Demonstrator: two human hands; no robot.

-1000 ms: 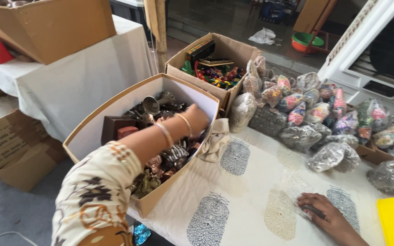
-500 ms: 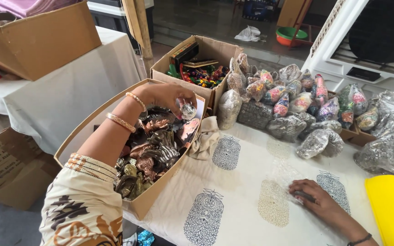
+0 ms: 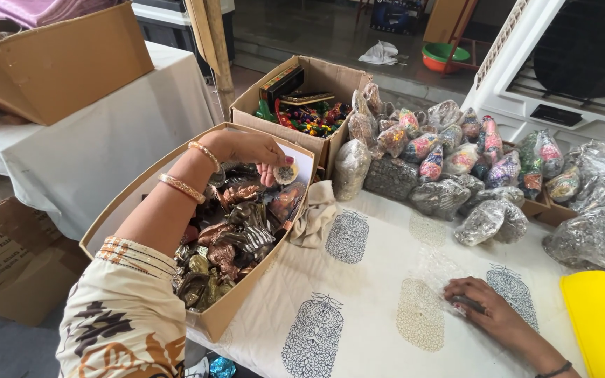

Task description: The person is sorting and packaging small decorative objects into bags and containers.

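Surface: white block-printed cloth on table (image 3: pixel 358 329).
R hand (image 3: pixel 488 315): near edge, fingers flat, pinning clear bubble wrap (image 3: pixel 449 269).
L hand (image 3: pixel 257 150): over open cardboard box of metal figurines (image 3: pixel 236 231), fingertips pinching small round pale piece (image 3: pixel 286 172).
Far edge: wrapped bundles (image 3: pixel 449 168) stacked.

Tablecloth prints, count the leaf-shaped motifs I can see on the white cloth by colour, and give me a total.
Dark grey motifs: 3
Gold motifs: 2
Total: 5
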